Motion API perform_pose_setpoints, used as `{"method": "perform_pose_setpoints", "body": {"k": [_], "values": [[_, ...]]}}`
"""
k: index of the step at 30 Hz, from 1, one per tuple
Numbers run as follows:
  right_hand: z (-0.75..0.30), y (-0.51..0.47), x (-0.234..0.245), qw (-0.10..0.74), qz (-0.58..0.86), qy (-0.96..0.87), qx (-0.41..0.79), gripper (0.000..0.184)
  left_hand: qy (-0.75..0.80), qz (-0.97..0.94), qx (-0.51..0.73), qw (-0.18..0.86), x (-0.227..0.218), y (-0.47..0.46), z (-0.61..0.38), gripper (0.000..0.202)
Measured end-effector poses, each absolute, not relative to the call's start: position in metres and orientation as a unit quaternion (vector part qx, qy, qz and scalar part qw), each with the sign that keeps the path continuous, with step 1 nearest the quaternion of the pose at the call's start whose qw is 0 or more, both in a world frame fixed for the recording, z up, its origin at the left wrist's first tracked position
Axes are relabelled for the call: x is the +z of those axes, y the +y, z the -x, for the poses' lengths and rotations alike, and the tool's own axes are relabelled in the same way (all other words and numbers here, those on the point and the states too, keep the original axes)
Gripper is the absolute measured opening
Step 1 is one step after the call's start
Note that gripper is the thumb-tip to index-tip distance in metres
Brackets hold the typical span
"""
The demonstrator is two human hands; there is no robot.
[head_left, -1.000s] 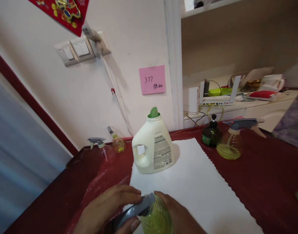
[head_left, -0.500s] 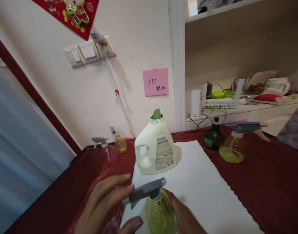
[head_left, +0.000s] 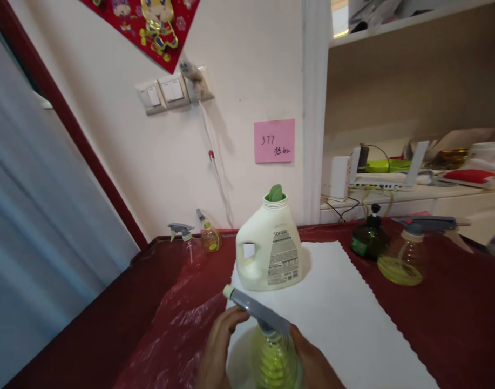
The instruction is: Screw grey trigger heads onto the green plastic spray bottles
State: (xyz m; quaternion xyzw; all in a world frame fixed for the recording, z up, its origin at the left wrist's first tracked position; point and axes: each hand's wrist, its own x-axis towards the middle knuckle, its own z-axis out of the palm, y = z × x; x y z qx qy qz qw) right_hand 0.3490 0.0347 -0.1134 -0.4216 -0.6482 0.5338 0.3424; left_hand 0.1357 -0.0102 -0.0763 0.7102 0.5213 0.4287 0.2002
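Note:
A spray bottle (head_left: 275, 359) with yellow-green liquid and a grey spray head (head_left: 260, 309) stands near me at the bottom of the view. Its pale green nozzle points to the upper left. My right hand (head_left: 315, 361) is closed around the bottle's right side and neck, the fingers partly hidden behind it. My left hand (head_left: 219, 346) curls its fingers up under the nozzle end of the spray head, where the trigger is hidden. Beyond stands a large cream detergent jug (head_left: 251, 270) without its cap, a green spout (head_left: 276, 193) showing in its mouth.
White paper (head_left: 340, 308) lies on the red-covered table (head_left: 166, 324). Two small spray bottles stand at back left, one clear (head_left: 194, 251), one yellow (head_left: 210, 239). At right are a dark green pump bottle (head_left: 366, 237) and another spray bottle (head_left: 401, 267). A router (head_left: 380, 181) sits on the shelf.
The spray head has turned so its nozzle points away to the left. My left hand, spread before, has closed in on the spray head. The camera view has shifted left.

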Motion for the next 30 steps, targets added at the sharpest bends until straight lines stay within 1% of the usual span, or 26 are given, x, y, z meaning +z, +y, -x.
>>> {"method": "perform_pose_setpoints", "body": {"k": [2,4,7,9,11,13,14,16,17,19,21,23,25,28,30], "values": [[-0.349,0.033,-0.114,0.336,0.410,-0.662,0.530,0.063,0.507,-0.718,0.413,0.241,-0.081,-0.003,-0.140,0.088],[-0.349,0.032,-0.118,0.336,0.419,-0.660,0.525,0.058,0.505,-0.705,0.406,0.287,-0.086,0.000,-0.146,0.098],[-0.348,0.030,-0.130,0.352,0.435,-0.657,0.505,0.059,0.490,-0.659,0.424,0.381,-0.091,0.000,-0.155,0.107],[-0.348,0.029,-0.138,0.360,0.430,-0.662,0.497,0.062,0.458,-0.630,0.440,0.447,-0.092,0.000,-0.161,0.101],[-0.348,0.029,-0.146,0.365,0.419,-0.666,0.497,0.067,0.433,-0.621,0.452,0.472,-0.091,0.000,-0.166,0.086],[-0.349,0.029,-0.154,0.386,0.400,-0.662,0.503,0.076,0.415,-0.638,0.461,0.456,-0.088,0.001,-0.168,0.070],[-0.350,0.029,-0.157,0.404,0.379,-0.660,0.507,0.084,0.408,-0.648,0.468,0.442,-0.087,0.002,-0.169,0.064],[-0.353,0.030,-0.161,0.444,0.327,-0.664,0.505,0.096,0.412,-0.652,0.488,0.408,-0.084,0.002,-0.170,0.058],[-0.355,0.030,-0.161,0.462,0.306,-0.670,0.494,0.097,0.424,-0.650,0.497,0.390,-0.083,0.002,-0.169,0.057],[-0.360,0.031,-0.157,0.495,0.295,-0.681,0.451,0.090,0.452,-0.648,0.503,0.351,-0.081,0.001,-0.169,0.059],[-0.367,0.031,-0.146,0.518,0.323,-0.681,0.404,0.073,0.463,-0.661,0.490,0.329,-0.079,0.000,-0.168,0.063],[-0.374,0.030,-0.130,0.529,0.350,-0.675,0.376,0.059,0.470,-0.674,0.468,0.324,-0.077,-0.001,-0.167,0.066],[-0.381,0.030,-0.113,0.528,0.368,-0.672,0.366,0.048,0.483,-0.675,0.449,0.331,-0.075,-0.001,-0.167,0.064],[-0.390,0.027,-0.094,0.530,0.379,-0.668,0.359,0.042,0.495,-0.665,0.437,0.349,-0.074,0.000,-0.168,0.058],[-0.394,0.026,-0.087,0.535,0.395,-0.662,0.346,0.041,0.492,-0.658,0.442,0.361,-0.075,0.001,-0.169,0.059]]}}
